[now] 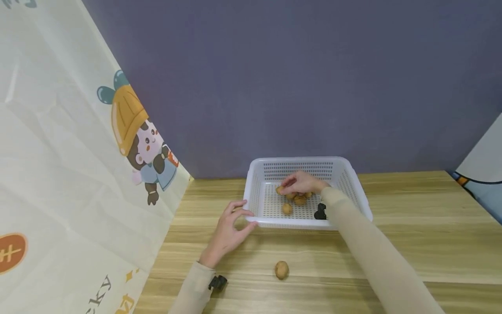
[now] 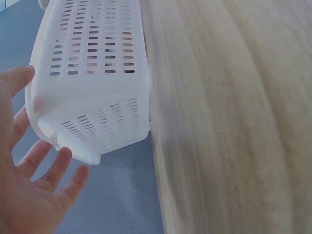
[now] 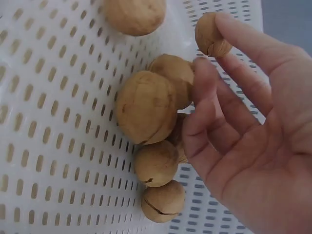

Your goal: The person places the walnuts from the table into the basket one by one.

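Note:
A white perforated plastic basket holds several walnuts on its slotted floor. Inside it, my right hand reaches over the pile and pinches one walnut at its fingertips. One loose walnut lies near the basket's front side, apart from the pile. At the front left corner, my left hand touches the rim with spread fingers, the thumb by the front side. In the left wrist view its fingers look loosely extended by the basket corner. Another walnut lies on the table in front.
The basket stands on a wood-grain table, close to a dark blue-grey wall. A pale sheet with cartoon prints rises along the left side. Each wrist carries a small black mount.

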`<state>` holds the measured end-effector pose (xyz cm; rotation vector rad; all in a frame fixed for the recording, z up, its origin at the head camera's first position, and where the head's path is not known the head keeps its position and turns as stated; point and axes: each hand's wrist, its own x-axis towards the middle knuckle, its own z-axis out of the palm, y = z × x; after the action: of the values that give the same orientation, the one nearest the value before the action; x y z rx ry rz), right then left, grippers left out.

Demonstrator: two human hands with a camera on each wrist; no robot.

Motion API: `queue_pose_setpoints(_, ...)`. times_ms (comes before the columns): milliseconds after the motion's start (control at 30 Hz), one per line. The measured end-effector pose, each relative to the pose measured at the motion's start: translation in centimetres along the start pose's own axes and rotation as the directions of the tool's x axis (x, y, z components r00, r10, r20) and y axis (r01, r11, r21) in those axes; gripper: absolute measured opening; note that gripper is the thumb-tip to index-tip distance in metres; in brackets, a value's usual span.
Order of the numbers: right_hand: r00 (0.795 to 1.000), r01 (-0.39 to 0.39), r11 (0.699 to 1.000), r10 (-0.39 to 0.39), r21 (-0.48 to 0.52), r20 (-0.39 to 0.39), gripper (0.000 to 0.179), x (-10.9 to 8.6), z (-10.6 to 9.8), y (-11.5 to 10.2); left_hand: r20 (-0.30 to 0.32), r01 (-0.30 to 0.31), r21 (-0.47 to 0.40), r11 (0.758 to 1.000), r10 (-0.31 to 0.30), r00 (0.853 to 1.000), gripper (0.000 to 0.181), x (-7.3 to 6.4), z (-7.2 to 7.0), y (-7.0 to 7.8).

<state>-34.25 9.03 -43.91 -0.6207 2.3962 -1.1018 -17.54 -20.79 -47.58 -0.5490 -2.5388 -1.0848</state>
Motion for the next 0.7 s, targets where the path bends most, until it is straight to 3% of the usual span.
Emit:
queue_pose_setpoints(367,0.999,-0.006,0.983,-0.001,-0.184,-0.04,0.044,0.44,0.52,0.21,-0.007,-0.012,0.009,1.0,0.012,1.0,0.024,0.04,0.09,-0.06)
queue_pose_setpoints(700,1.0,0.008,0.971,-0.013,-0.24,-0.02,0.037,0.95,0.85,0.56,0.002,0.006,0.01,1.0,-0.006,1.0,0.025,0.07,0.01,0.04)
